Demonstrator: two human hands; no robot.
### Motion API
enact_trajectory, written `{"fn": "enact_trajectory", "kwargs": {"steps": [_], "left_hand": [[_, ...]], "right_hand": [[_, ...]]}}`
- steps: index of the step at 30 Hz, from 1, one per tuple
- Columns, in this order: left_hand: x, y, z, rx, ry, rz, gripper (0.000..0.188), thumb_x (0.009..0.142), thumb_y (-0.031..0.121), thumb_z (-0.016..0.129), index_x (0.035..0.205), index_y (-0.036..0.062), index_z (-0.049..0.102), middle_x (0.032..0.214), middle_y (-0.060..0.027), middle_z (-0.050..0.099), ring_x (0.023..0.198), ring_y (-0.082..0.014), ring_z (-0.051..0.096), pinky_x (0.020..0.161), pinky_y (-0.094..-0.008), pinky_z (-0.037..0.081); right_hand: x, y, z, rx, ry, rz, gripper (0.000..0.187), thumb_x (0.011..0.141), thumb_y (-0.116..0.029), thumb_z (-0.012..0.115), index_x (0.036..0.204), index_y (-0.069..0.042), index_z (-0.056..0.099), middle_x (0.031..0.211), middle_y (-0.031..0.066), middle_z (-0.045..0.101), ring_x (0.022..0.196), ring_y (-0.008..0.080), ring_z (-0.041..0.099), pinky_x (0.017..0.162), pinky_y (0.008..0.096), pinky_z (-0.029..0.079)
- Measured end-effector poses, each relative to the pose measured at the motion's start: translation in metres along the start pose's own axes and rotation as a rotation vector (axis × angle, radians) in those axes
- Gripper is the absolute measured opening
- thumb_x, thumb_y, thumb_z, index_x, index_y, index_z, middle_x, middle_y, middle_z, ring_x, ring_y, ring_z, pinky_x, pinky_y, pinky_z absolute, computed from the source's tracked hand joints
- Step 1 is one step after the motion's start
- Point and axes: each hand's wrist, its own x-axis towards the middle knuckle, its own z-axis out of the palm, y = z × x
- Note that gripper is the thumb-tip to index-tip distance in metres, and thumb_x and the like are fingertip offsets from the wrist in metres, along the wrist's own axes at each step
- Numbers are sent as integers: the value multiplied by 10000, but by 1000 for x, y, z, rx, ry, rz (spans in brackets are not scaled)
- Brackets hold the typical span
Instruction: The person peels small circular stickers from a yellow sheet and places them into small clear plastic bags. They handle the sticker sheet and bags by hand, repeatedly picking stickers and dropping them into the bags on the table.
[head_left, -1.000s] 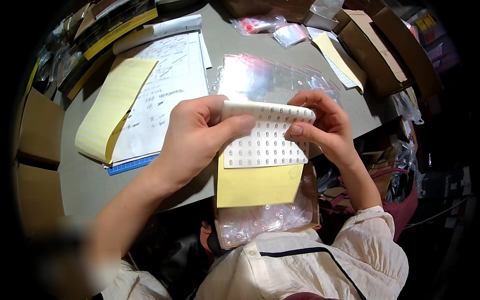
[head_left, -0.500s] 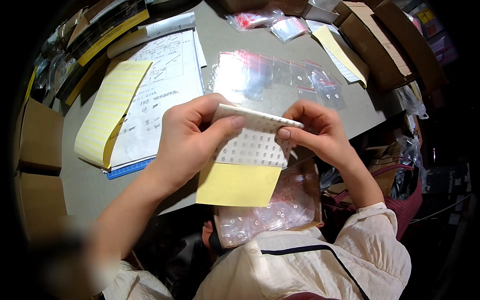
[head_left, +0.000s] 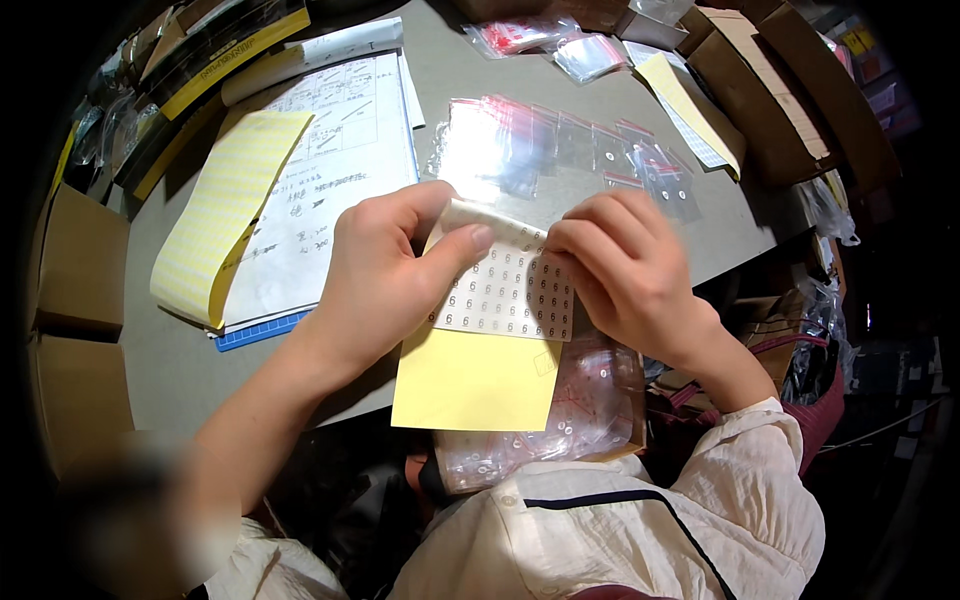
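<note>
A sheet of small white number stickers (head_left: 500,300) hangs before me, its upper part folded over and its lower part bare yellow backing. My left hand (head_left: 385,265) grips it at the upper left, thumb on the front. My right hand (head_left: 630,270) is turned back-up, its curled fingers pinching at the sheet's upper right edge; the thumb is mostly hidden. Below the sheet, a box of small clear zip bags (head_left: 590,400) with white ring-shaped pieces inside sits against my lap, partly covered.
Zip bags with red strips (head_left: 490,150) lie fanned across the grey table (head_left: 375,160). At left are a handwritten paper pad (head_left: 290,220) and a long yellow sticker sheet (head_left: 225,220). Cardboard boxes (head_left: 80,260) line the left edge; another open carton (head_left: 770,85) stands far right.
My right hand has rolled over, from thumb on the sheet's front to knuckles up at its edge. The sheet's fold has opened somewhat and its yellow end hangs slightly lower.
</note>
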Motion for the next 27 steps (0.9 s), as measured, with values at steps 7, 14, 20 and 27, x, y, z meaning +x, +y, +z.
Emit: {"fn": "enact_trajectory", "kwargs": {"steps": [7,14,20,27], "left_hand": [[5,-1,-2,-34,-2,-94,208,998,99,730,1139,-54,716,945,-34,737,835,-53,653,724,-223,529],[6,-2,-1,-180,-19,-88,227,999,109,727,1151,-59,708,983,-59,752,874,-73,680,782,-240,562],[8,-1,-2,-70,-27,-82,234,1000,109,714,1165,-57,704,993,-66,753,879,-72,681,782,-244,560],[6,-1,-1,-113,21,11,203,986,115,731,1106,-45,694,936,-49,741,850,-60,669,752,-231,542]], "right_hand": [[0,7,-9,289,0,106,218,822,55,718,1023,2,650,969,130,665,900,324,661,836,394,540],[30,116,-6,598,-228,615,218,910,-32,726,1097,23,627,984,47,681,907,149,664,827,290,535],[37,140,15,319,-363,584,250,899,-22,736,1103,8,594,916,39,641,880,128,636,795,293,522],[59,153,-14,-40,-561,756,495,855,-309,870,1136,4,608,836,97,635,750,195,612,676,359,489]]}}
